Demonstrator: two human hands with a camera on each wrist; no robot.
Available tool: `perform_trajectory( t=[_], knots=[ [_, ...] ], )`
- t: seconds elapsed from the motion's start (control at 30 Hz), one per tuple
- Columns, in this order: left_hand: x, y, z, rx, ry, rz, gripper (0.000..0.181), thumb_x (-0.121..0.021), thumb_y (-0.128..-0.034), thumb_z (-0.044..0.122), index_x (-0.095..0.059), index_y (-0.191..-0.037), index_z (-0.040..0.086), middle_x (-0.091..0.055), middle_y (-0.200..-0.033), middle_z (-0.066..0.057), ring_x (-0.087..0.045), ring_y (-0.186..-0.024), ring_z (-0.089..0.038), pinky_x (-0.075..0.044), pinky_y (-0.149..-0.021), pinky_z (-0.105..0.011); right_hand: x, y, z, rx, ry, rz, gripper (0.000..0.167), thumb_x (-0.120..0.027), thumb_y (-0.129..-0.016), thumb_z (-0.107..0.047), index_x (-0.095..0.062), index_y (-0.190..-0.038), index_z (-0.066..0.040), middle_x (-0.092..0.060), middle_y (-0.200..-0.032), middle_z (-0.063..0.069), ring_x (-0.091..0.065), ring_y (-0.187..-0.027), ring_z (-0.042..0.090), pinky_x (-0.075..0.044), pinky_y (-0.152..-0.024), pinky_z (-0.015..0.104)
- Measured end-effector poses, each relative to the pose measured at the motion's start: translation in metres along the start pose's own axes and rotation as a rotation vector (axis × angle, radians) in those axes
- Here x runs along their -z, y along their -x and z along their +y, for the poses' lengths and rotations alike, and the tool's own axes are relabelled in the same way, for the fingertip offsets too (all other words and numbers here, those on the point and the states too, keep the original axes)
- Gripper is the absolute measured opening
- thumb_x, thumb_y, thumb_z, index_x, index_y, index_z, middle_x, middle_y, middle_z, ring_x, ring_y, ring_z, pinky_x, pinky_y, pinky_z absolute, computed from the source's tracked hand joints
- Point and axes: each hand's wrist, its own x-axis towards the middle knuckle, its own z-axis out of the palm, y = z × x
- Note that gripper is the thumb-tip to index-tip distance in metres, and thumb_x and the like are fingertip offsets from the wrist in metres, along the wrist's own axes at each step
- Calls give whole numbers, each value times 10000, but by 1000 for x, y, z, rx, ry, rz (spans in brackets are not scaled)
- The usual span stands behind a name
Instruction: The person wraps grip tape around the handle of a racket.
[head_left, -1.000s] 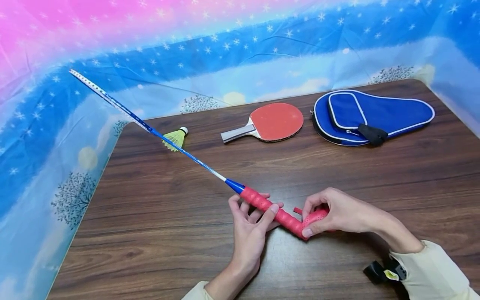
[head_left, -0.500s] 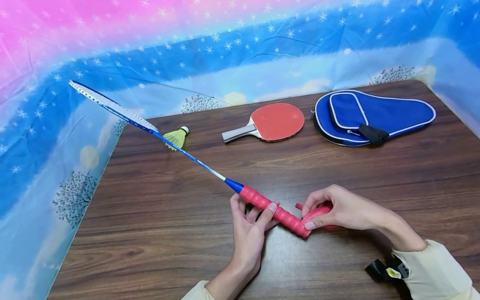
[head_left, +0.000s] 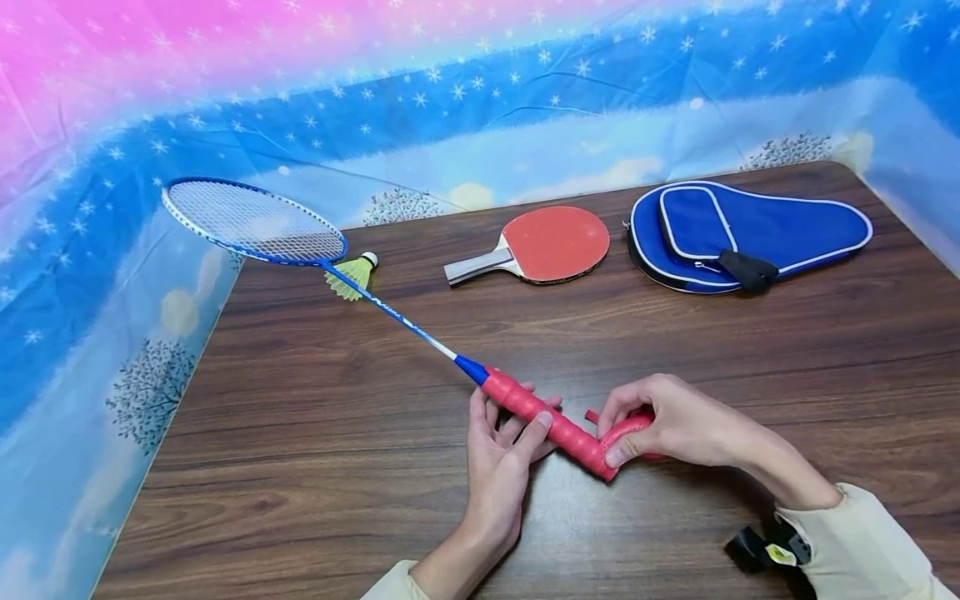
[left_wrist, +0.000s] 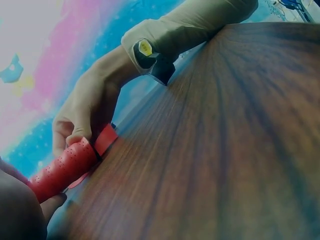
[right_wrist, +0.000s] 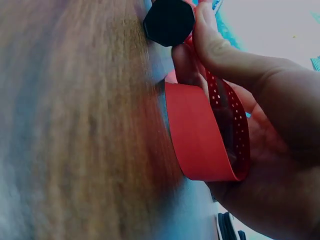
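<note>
A blue and white badminton racket [head_left: 397,317] slants across the table, its strung head at the upper left. Red perforated grip tape [head_left: 525,403] covers its handle in overlapping turns. My left hand [head_left: 498,467] holds that handle at mid-length, thumb on top and fingers beneath. At the butt end, my right hand [head_left: 686,421] pinches the loose tape between thumb and fingers. In the right wrist view a loop of the red tape [right_wrist: 197,135] hangs by the palm, near the black butt cap [right_wrist: 170,22]. The wrapped handle [left_wrist: 65,167] also shows in the left wrist view.
A yellow shuttlecock [head_left: 352,277] lies behind the racket shaft. Farther back are a red table tennis bat [head_left: 555,244] and a blue bat case [head_left: 787,225] with white piping. The wooden table [head_left: 300,467] meets a printed cloth backdrop at its far and left edges.
The racket has rolled about its shaft, so its head, first seen edge-on, now shows its strings. Both hands stay at the handle, the right one shifting only slightly.
</note>
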Motion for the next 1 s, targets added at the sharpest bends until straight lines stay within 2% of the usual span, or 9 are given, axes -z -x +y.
perform_trajectory(
  t=[0.1,0.23,0.43,0.6,0.8,0.93,1.0],
  knots=[
    [1,0,0,2,-11,0,658,-681,-877,-37,-294,-1405,39,-455,-1335,-261,-617,-1102,-400,-576,-789,-434,-1,-1,0,5,18,-12,233,-818,-766,-425,-690,-903,-287,-664,-833,-83,-555,-782,158,-466,-677,275],
    [2,0,0,-31,-21,-7,674,-722,-874,5,-285,-1382,80,-457,-1336,-259,-636,-1054,-420,-579,-762,-462,-1,-2,-1,13,54,-11,263,-827,-742,-451,-680,-896,-296,-665,-834,-106,-546,-762,139,-460,-661,267],
    [4,1,-2,-51,-26,-33,624,-682,-903,-8,-256,-1342,119,-447,-1363,-238,-643,-1015,-446,-586,-689,-486,2,-1,1,29,34,-27,243,-817,-767,-430,-685,-906,-281,-685,-876,-103,-558,-783,146,-471,-676,271],
    [4,0,-3,-42,-24,-28,604,-669,-913,-4,-256,-1338,114,-456,-1348,-242,-642,-1014,-448,-587,-692,-485,7,2,6,13,-21,-15,170,-781,-832,-365,-702,-936,-256,-686,-855,-55,-563,-770,168,-470,-665,272],
    [4,-1,-4,-38,-15,-4,612,-677,-894,-29,-277,-1347,73,-444,-1298,-275,-639,-1025,-417,-586,-699,-487,6,2,9,4,-7,5,189,-787,-821,-385,-704,-934,-259,-689,-863,-62,-565,-769,169,-470,-659,267],
    [3,-1,-5,-42,-30,18,654,-695,-863,-52,-307,-1381,39,-435,-1247,-289,-621,-1019,-354,-592,-706,-459,4,1,9,6,7,14,195,-786,-818,-394,-695,-925,-259,-703,-926,-95,-581,-801,154,-483,-711,264],
    [3,-1,-5,-42,-30,21,694,-698,-851,-65,-304,-1413,36,-436,-1248,-291,-612,-1028,-370,-591,-716,-452,3,1,9,5,9,13,195,-783,-819,-394,-693,-924,-257,-707,-966,-105,-595,-832,143,-489,-747,264]
  ],
)
